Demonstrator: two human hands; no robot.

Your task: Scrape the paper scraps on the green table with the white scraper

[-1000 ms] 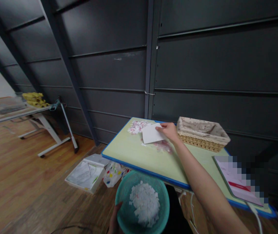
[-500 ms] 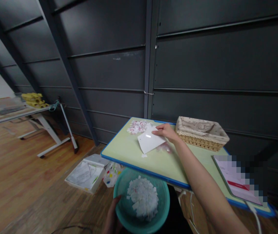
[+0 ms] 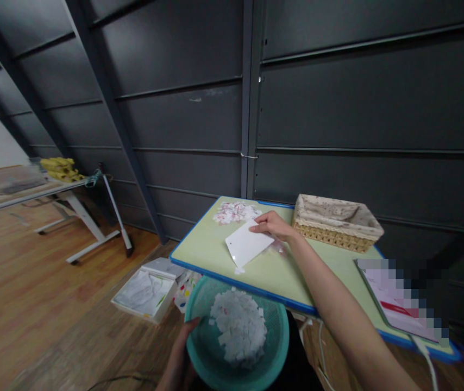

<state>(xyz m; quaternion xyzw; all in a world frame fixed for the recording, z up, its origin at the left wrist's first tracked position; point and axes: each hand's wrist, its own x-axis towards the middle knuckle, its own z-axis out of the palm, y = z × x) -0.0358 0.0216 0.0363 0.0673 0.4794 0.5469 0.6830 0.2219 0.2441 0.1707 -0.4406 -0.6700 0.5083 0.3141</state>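
Note:
My right hand pinches a thin white plastic sheet, a small hole near its left corner. The sheet stands tilted on the pale green table, its lower corner by a few white paper scraps. Behind it lies a pile of white and pinkish paper scraps. With its thumb over the rim, my left hand grips a teal plastic basket just below the table's front edge. A heap of small white paper pieces fills the basket's middle.
A lined wicker basket stands at the table's back right. Towards the right edge lies a tablet with a white cable. An open white box is on the floor at left. A dark panelled wall rises behind.
The white sheet has moved towards me and slightly left, down near the loose scraps. The teal basket has shifted up a little against the table edge.

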